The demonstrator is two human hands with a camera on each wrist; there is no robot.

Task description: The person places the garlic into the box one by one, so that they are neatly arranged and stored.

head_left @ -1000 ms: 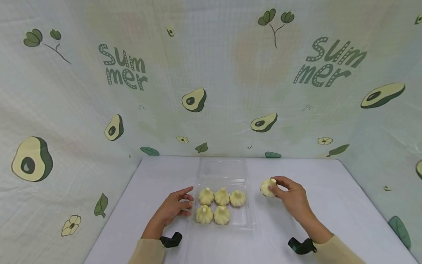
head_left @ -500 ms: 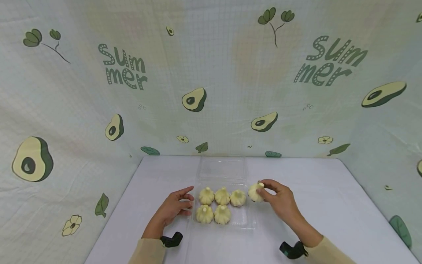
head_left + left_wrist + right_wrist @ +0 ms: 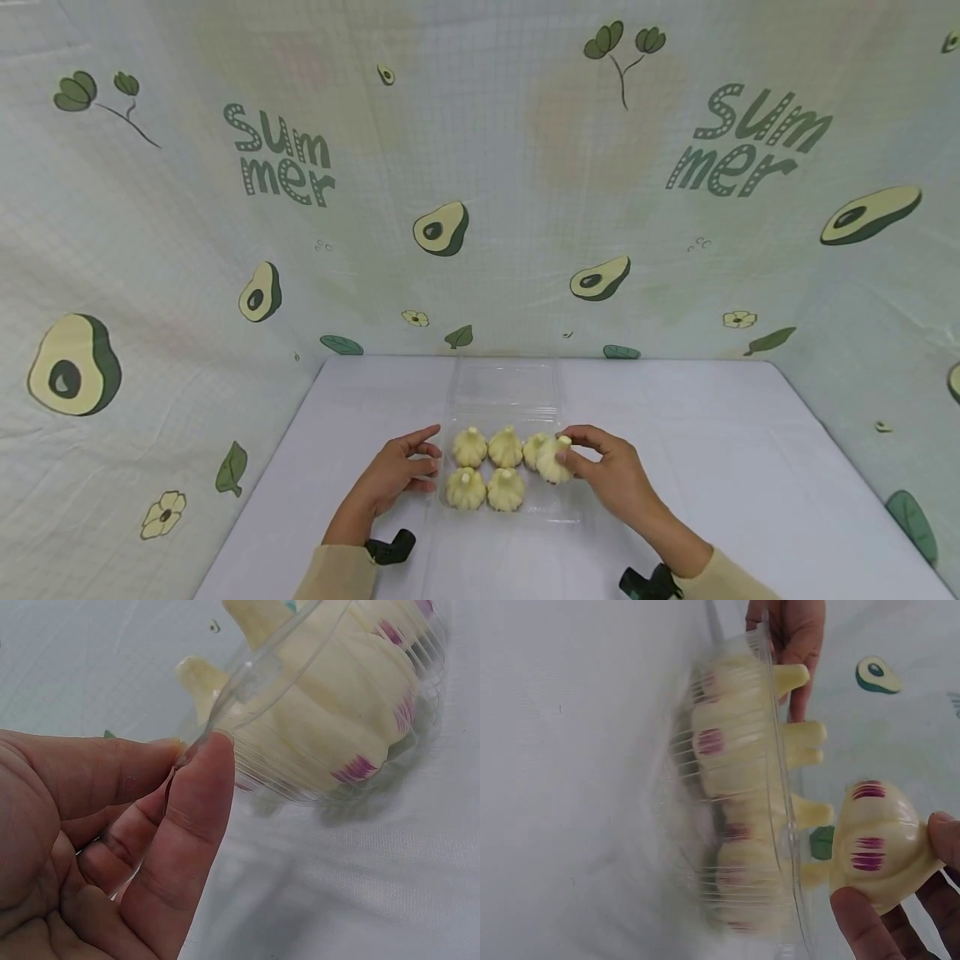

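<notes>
A clear plastic clamshell box (image 3: 542, 503) lies with its lid (image 3: 506, 385) folded back. Inside it are several pale garlic bulbs (image 3: 506, 488) in two rows, with purple marks low on their sides in the wrist views. My left hand (image 3: 402, 468) is at the box's left side; in the left wrist view its thumb and a finger pinch the plastic rim (image 3: 251, 682). My right hand (image 3: 617, 473) grips another garlic bulb (image 3: 881, 844) over the box's right part. In the head view this bulb partly hides the one at the back right of the box.
A white-covered table (image 3: 697, 433) lies under the box. Behind and beside it hangs a pale cloth (image 3: 510, 275) printed with avocados, leaves and lettering. Black wrist cameras (image 3: 392, 547) sit on both wrists.
My right hand has carried its garlic bulb leftward and slightly nearer, from beside the box to over its right part. My left hand stays at the box's left edge.
</notes>
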